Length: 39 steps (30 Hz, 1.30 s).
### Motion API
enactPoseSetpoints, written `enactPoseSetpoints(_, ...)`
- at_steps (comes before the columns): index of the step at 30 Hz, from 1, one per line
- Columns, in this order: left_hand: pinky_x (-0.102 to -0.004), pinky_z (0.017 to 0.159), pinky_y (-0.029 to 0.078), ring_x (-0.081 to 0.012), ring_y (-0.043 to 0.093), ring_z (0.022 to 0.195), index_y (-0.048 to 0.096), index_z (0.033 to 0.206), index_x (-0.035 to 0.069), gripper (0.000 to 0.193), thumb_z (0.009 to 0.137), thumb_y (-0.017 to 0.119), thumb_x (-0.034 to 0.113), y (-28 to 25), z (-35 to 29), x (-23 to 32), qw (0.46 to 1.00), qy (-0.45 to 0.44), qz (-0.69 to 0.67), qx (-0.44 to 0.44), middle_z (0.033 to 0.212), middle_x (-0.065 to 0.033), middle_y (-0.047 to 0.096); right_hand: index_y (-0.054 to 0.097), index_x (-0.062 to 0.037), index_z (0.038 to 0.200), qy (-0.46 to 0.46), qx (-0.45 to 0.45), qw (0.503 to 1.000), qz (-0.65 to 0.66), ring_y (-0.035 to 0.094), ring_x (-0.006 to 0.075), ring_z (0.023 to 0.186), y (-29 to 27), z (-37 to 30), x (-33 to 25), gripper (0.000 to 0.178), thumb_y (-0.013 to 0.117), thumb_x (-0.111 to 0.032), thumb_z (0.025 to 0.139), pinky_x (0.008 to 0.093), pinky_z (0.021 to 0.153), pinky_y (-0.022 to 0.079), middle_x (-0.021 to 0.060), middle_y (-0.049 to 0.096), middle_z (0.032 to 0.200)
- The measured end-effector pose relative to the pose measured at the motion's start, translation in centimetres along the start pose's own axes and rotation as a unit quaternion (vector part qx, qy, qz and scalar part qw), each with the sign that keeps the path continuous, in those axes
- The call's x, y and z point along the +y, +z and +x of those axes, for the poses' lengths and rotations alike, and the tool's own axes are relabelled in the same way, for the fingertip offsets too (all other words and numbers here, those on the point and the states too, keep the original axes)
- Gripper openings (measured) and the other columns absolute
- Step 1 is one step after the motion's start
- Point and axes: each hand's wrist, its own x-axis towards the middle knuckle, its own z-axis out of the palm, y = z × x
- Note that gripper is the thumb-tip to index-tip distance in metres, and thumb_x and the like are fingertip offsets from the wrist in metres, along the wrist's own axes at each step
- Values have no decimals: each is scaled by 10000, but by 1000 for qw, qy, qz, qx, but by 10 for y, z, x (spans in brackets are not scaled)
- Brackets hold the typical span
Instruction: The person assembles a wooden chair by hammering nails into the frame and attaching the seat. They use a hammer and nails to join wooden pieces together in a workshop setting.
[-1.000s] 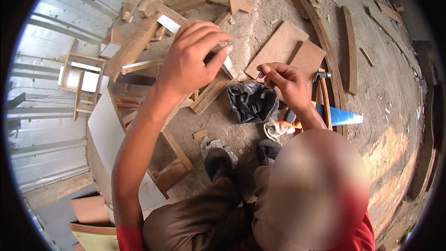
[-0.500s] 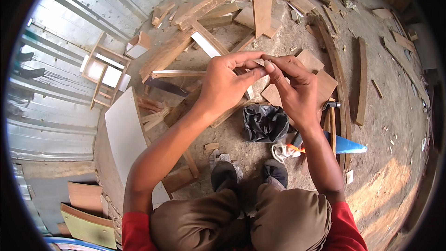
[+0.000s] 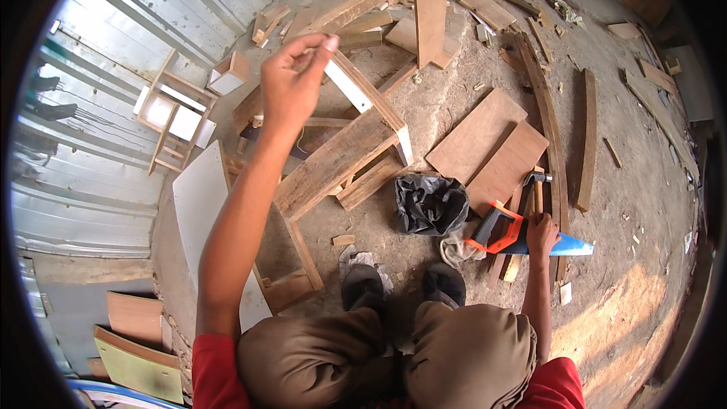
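My left hand is raised over a wooden frame, thumb and forefinger pinched at their tips. Whatever is between them, if anything, is too small to make out. Low on the right, my right hand is closed round the handle of a hammer, its black head pointing away from me. Beneath that hand lies a handsaw with a blue blade and an orange and black grip. The frame has a white-faced strip along one bar.
A black plastic bag stands open in front of my feet. Two brown panels lie beyond it. Long beams lie at the right. A white board and a small wooden rack are at the left, near the metal wall.
My hands have parted from their meeting over the middle. The left moved left and up, still pinched; the right dropped down and right and closed on the hammer handle.
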Motion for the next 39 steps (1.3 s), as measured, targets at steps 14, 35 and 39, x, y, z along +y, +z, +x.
enactPoseSetpoints(14, -243, 830, 530, -103, 695, 899, 706, 1081, -49, 204, 970, 654, 114, -20, 52, -64, 995, 46, -18, 82, 951, -92, 754, 547, 28, 846, -111, 53, 921, 369, 349, 143, 615, -46, -12, -60, 466, 514, -391, 1048, 356, 535, 312, 66, 392, 634)
enactPoseSetpoints(35, -234, 827, 517, -79, 651, 899, 706, 1075, -70, 226, 946, 705, 116, -19, 41, -75, 996, -25, -12, 89, 1009, -65, 736, 584, 37, 1187, -274, -238, 733, 575, 399, 25, 538, -253, -28, -305, 395, 497, -328, 1065, 224, 475, 326, -51, 454, 673)
enactPoseSetpoints(39, -222, 775, 515, -59, 627, 864, 714, 1014, -70, 181, 929, 720, 89, -21, 40, -68, 997, 10, 17, 80, 972, -67, 731, 533, 3, 1259, -417, -235, 728, 492, 493, 81, 572, -313, -12, -362, 388, 497, -331, 1065, 286, 518, 409, -10, 512, 674)
